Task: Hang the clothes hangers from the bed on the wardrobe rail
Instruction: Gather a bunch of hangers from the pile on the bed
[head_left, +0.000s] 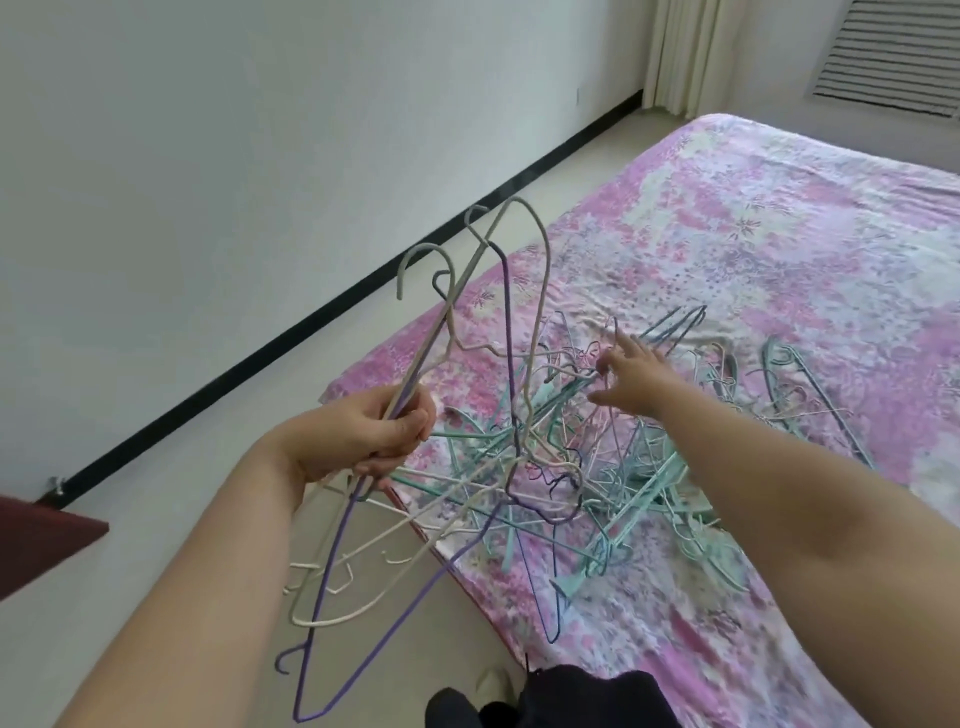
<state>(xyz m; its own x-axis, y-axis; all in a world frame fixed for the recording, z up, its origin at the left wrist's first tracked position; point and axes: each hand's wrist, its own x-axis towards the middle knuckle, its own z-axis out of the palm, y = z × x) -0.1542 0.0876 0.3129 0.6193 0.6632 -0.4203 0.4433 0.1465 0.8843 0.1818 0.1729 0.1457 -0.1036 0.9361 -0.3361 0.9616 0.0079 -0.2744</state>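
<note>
From the head view, the left hand (374, 436) is clamped on a bunch of hangers (332, 561) held off the bed's edge, hooks up. The right hand (631, 382), fingers spread and holding nothing, reaches into the tangled pile of hangers (597, 467) on the floral bed (779, 249). Best to lift one by its hook — frames interlock, so a pull may drag several. No wardrobe rail is in view; a dark wooden corner (47, 540) juts in at left.
</note>
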